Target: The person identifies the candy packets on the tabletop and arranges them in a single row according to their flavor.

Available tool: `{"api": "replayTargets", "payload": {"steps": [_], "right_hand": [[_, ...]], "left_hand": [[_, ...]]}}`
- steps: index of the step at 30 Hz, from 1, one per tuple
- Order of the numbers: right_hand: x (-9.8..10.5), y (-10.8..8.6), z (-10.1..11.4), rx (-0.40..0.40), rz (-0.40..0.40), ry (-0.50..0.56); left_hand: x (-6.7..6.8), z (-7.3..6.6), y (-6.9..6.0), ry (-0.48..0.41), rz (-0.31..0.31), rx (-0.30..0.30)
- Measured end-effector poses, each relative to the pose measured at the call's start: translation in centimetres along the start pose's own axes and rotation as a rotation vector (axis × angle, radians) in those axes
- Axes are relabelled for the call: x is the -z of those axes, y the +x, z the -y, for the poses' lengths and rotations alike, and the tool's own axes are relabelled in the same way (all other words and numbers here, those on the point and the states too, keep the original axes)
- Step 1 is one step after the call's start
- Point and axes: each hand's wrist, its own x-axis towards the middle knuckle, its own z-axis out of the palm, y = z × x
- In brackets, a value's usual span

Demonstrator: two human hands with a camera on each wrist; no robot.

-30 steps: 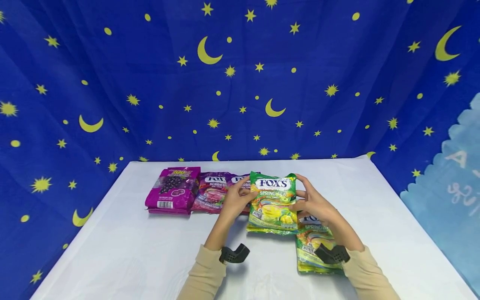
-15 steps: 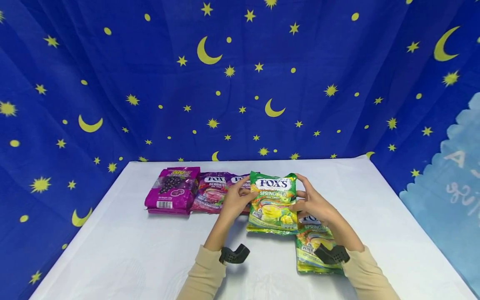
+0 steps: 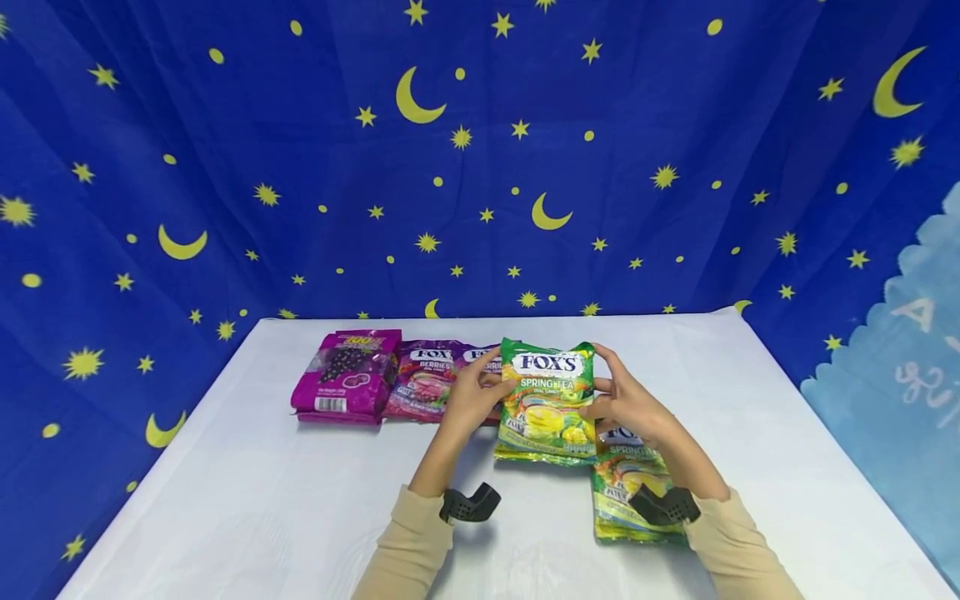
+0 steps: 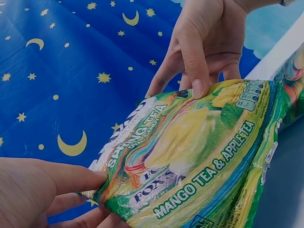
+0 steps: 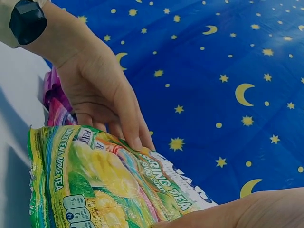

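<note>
Between both hands a green and yellow Fox's Spring Tea candy bag is held, its printed front facing up. My left hand pinches its left edge, thumb on the front and fingers behind. On the opposite edge my right hand grips the same way, as the left wrist view shows with the thumb over the front. Below my right forearm lies a second Spring Tea candy bag, partly covered by the hand and wrist. Behind my left hand, purple Fox's Berries candy bags lie partly hidden.
A magenta candy bag with dark grapes lies at the left end of the row, beside the Berries bags. White cloth covers the table. A blue curtain with yellow moons and stars stands behind it.
The head view has shifted very slightly. Both hands and the held candy bag stay in nearly the same place.
</note>
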Motion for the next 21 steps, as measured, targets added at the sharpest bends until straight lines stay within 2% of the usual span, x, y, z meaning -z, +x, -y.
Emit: {"api": "replayTargets", "payload": {"steps": [11, 21], "right_hand": [[0.16, -0.20, 0.02, 0.020, 0.014, -0.007], [-0.07, -0.04, 0.05, -0.008, 0.000, 0.005]], "left_hand": [[0.00, -0.03, -0.13, 0.006, 0.014, -0.011], [0.00, -0.01, -0.01, 0.034, 0.010, -0.012]]}}
